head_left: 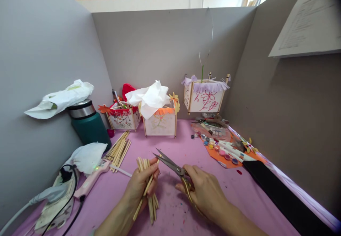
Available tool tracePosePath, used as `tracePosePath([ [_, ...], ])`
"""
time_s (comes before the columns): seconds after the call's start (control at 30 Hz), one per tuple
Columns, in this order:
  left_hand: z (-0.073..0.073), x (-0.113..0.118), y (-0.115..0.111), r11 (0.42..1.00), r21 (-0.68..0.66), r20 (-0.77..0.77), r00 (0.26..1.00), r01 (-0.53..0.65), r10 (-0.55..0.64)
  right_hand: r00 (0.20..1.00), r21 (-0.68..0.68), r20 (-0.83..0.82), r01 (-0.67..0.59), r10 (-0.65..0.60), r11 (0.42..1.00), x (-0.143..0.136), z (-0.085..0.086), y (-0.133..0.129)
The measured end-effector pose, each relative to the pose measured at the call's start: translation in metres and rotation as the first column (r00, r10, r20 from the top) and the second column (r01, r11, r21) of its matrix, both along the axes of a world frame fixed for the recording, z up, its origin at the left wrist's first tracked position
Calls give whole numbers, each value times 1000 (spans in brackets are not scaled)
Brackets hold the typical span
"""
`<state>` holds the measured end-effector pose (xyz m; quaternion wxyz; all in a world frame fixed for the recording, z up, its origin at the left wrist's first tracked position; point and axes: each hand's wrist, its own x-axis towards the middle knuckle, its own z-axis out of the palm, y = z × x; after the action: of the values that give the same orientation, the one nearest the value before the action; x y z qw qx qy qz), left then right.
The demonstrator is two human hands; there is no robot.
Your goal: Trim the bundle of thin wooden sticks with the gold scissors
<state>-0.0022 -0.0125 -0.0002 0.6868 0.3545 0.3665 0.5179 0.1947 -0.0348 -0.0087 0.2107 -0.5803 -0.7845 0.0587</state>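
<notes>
My left hand (144, 181) is closed round a bundle of thin wooden sticks (152, 207), low over the table. One stick lies across the others, its upper end reaching the scissors. In my right hand (206, 186) is a pair of scissors (170, 164) with gold handles, the fingers in the loops. Their dark blades are parted and point up and left, beside the tip of that crossing stick. Whether the blades touch the stick I cannot tell. Left of my hands, more wooden sticks (119, 149) lie in a pile on the table.
A pink glue gun (93, 177), a power strip (57, 200) and a green bottle (89, 126) stand left. Behind are paper lanterns (160, 125), one hanging (206, 99). To the right lie paint pots (222, 153), white pens (231, 151) and a long black object (282, 193). Grey panels (170, 44) enclose the purple tablecloth (183, 133).
</notes>
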Motion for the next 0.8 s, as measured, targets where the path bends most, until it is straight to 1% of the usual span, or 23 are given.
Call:
tracePosePath([
  [0.17, -1, 0, 0, 1000, -9, -40, 999, -5, 4, 1000, -49, 24, 12, -11, 999, -2, 2, -5],
  [0.33, -2, -1, 0, 1000, -8, -39, 999, -18, 18, 999, -88, 45, 4, 0, 996, 1, 1, -4],
  [0.5, 0, -1, 0, 1000, -22, -7, 1000, 2, -2, 999, -83, -16, -33, 32, 996, 3, -4, 0],
  [0.63, 1, 0, 2, 999, -31, 43, 998, 37, -36, 1000, -43, -28, -3, 1, 999, 2, -5, 1],
  [0.8, -2, -2, 4, 997, -73, 67, 997, 34, -29, 999, -40, -33, -17, 16, 999, -1, -4, -1],
])
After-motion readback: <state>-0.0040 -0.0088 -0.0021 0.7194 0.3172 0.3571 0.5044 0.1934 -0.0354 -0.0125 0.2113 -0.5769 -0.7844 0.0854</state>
